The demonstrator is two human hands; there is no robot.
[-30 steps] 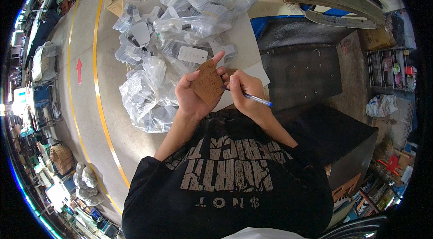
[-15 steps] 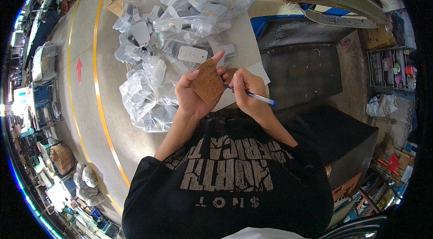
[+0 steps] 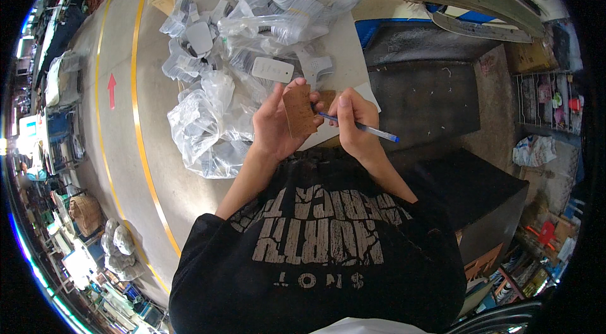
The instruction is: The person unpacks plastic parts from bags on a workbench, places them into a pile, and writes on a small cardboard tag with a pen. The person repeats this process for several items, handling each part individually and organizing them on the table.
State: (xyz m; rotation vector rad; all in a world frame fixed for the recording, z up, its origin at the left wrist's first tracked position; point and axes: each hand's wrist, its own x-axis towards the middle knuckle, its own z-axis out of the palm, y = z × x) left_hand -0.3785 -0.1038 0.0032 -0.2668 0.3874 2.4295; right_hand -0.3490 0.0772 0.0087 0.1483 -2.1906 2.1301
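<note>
A small brown cardboard piece (image 3: 299,113) with handwriting on it is in my left hand (image 3: 270,123), tilted up. My fingers are curled round it from behind. In my right hand (image 3: 353,123) is a blue-and-clear ballpoint pen (image 3: 380,133), its writing end close to the cardboard's right edge. Whether the pen tip touches the cardboard, I cannot tell. A second brown piece (image 3: 327,98) shows between the two hands, partly hidden by fingers. Just beyond my left hand a white tag (image 3: 272,70) with a hole lies on the plastic bags.
Clear plastic bags (image 3: 208,119) of pale flat pieces cover much of the pale table (image 3: 347,50). To the right stands a dark bin-like surface (image 3: 423,100). A wire basket (image 3: 548,99) is farther right. Yellow floor lines (image 3: 134,82) run along the left.
The cardboard in my left hand has turned to a steeper, narrower angle. My right hand and the pen have shifted slightly right, and the second brown piece shows more.
</note>
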